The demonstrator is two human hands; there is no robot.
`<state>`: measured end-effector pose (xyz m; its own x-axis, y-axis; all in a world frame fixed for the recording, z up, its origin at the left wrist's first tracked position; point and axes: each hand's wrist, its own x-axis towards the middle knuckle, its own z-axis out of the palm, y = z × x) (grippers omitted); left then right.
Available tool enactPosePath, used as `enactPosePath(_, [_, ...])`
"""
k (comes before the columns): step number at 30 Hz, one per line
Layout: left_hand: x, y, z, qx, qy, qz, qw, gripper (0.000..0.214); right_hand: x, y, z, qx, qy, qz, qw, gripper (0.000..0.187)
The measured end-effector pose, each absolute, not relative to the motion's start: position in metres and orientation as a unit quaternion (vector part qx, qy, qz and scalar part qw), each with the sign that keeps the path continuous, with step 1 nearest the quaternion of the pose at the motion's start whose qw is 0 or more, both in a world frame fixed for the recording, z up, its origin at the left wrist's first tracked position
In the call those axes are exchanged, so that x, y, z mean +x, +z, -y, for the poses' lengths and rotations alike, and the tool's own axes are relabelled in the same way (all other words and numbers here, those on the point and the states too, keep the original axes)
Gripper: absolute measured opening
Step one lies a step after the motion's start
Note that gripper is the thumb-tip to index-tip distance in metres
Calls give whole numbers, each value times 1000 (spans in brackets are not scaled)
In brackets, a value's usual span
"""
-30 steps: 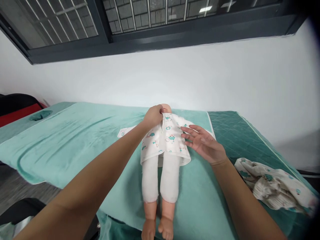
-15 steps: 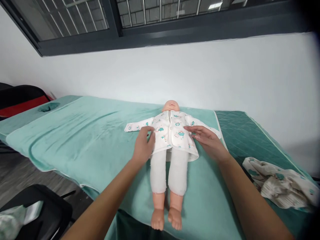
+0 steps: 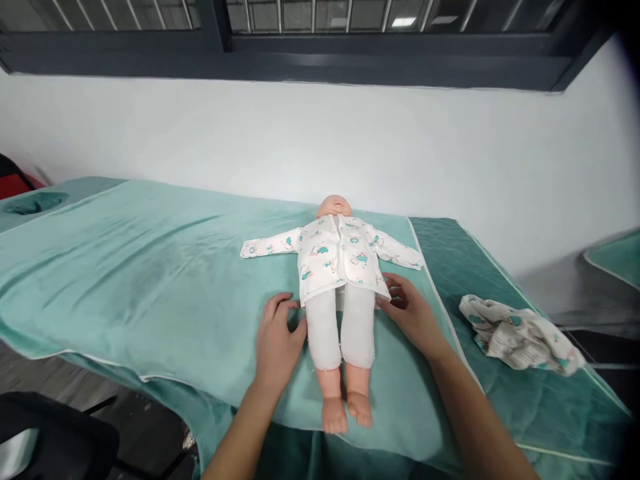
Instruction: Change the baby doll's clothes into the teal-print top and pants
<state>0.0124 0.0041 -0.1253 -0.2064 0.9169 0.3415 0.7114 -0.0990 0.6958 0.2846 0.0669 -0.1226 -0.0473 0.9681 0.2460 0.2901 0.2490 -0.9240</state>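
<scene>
Teal towel (image 3: 150, 280): beneath both hands. Doll (image 3: 340, 287): face-up between them, feet toward the wrists, near the towel edge. Left hand (image 3: 277, 337) and right hand (image 3: 413, 317): open, flat, gripping nothing, flanking the hips. Risk: an uneven pull could slide the doll off the edge.

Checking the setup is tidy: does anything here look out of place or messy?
Only the patterned cloth, lying crumpled on the darker mat right of the doll. The doll lies straight, its shirt flat.

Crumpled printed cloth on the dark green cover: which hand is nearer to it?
Right. The right hand lies by the doll's hip, on the crumpled cloth's side but apart from it; the left hand lies beyond the doll's legs.
</scene>
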Motion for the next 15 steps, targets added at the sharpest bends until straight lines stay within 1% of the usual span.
enactPosePath(3, [14, -124, -9, 640, 357, -676, 79, 15, 273, -122, -59, -546, 298, 642, 448, 40])
enactPosePath(7, [12, -121, -8, 668, 319, -671, 40, 19, 261, -120, -49, -609, 190, 647, 418, 37])
enactPosePath(11, [7, -123, -4, 672, 371, -639, 52, 17, 257, -120, -37, -628, 159, 626, 434, 40])
enactPosePath(15, [3, -128, 1, 645, 429, -630, 52, 15, 258, -124, -28, -629, 165, 602, 463, 42])
